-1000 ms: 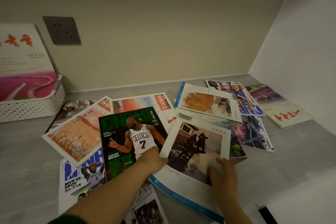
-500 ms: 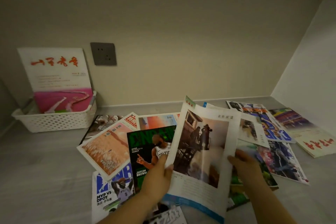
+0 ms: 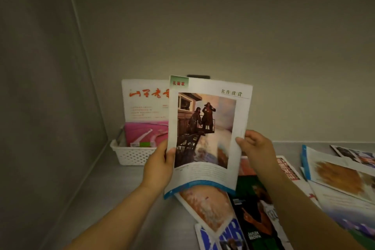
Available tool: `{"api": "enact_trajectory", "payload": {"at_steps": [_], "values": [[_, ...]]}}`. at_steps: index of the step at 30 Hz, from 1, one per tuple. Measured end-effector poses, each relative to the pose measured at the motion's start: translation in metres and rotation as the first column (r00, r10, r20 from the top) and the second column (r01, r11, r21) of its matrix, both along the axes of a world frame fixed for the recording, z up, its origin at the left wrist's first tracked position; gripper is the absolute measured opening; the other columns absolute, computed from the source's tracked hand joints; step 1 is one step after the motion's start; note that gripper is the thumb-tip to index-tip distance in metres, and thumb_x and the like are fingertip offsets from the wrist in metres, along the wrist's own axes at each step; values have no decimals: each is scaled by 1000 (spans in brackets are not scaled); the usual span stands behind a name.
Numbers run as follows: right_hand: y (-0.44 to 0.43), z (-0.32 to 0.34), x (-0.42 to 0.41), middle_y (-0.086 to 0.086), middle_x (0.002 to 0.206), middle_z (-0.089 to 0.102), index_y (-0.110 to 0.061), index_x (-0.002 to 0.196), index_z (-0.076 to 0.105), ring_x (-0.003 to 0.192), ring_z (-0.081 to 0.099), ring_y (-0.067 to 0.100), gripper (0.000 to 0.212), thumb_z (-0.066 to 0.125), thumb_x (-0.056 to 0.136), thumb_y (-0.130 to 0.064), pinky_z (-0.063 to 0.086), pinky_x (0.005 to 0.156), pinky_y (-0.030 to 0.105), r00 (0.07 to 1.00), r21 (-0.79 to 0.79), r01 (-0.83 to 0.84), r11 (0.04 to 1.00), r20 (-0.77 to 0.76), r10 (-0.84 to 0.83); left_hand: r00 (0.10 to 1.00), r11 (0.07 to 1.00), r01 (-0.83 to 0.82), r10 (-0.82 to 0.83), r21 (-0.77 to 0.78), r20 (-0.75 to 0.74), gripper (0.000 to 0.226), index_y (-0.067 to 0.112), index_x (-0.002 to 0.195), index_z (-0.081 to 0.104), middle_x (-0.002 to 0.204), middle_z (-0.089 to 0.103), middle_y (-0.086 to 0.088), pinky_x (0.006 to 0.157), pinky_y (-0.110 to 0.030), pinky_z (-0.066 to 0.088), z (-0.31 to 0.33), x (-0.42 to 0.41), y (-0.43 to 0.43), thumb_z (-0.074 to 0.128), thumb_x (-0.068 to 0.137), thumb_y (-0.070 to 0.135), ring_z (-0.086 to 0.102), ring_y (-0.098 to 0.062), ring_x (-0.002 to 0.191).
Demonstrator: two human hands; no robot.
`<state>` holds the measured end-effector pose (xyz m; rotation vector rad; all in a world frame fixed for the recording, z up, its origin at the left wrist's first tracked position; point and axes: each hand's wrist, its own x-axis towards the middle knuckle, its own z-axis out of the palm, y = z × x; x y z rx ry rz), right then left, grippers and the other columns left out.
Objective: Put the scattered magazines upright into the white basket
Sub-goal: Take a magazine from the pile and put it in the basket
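Before white basket (image 3: 129, 155) | magazine (image 3: 207, 128) now upright | left hand (image 3: 160, 166), right hand (image 3: 257, 148) grip

A white basket (image 3: 129, 155) sits in the far left corner of the counter (image 3: 113, 189), close to the left wall (image 3: 40, 87) and the back wall (image 3: 223, 26). A red-lettered magazine (image 3: 145, 107) stands upright along the basket's far side. Nearer, a held magazine (image 3: 207, 128), pinched upright between the left grip (image 3: 160, 168) and the right grip (image 3: 257, 152), hides the basket's right part. Bare counter runs along the near left, beside the wall. To the right, scattered magazines (image 3: 334, 178) overlap and cover the counter. Above the basket, the air is open.
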<state>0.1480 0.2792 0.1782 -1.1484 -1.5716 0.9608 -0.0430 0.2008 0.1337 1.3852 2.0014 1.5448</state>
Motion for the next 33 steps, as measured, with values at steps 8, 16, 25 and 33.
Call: {"api": "enact_trajectory", "payload": {"at_steps": [8,16,25,33], "values": [[22,8,-117,4,88,64,-5,102,65,67,56,5,21,56,83,-4,50,62,19,973,-80,6,997,-229,-24,988,977,-144,134,154,76,24,5,107,62,96,60,-2,74,-25,38,42,-122,5,49,87,5,54,-17,87],[59,13,-192,-7,75,62,-10,97,66,70,59,6,19,57,82,-2,51,69,21,983,10,-61,998,-172,62,943,965,-233,193,123,273,26,1,111,59,103,61,-8,76,-30,38,43,-198,44,50,87,5,52,-20,90],[103,-12,-217,-8,73,59,-15,85,64,69,58,10,12,57,83,-5,49,70,25,994,8,-51,999,-95,51,903,983,-180,183,-45,389,24,-2,106,61,114,63,-22,78,-34,44,16,-227,86,56,83,4,55,-23,90],[126,-22,-232,-12,67,59,-23,67,59,61,57,3,22,56,85,-11,46,42,8,993,-26,-119,993,4,119,879,959,-230,277,-163,389,22,-8,101,62,114,62,-26,76,-34,43,-8,-235,107,58,81,1,59,-38,102]]}}
